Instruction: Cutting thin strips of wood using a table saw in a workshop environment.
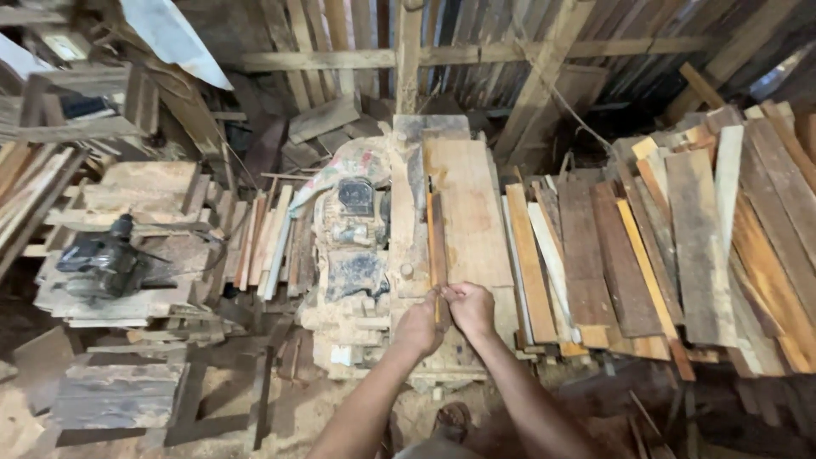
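While both hands pinched a thin wooden strip (437,246), left hand (419,327) beside right hand (470,308), feeding along the saw bench (463,212) seemed underway, needing steady forward pressure.

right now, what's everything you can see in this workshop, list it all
wood strip: one, orange-brown, lying lengthwise on the bench, near end pinched by both hands
bench machine: one, sawdust-covered, centre
motor: one, dusty, left of the bench top
power tool: one, black, on stacked boards at left
plank pile: many, brown, orange and pale, at right
short offcuts: several, leaning between tool and motor
slatted wall: wooden, behind
left hand: gripping strip end
right hand: gripping strip end
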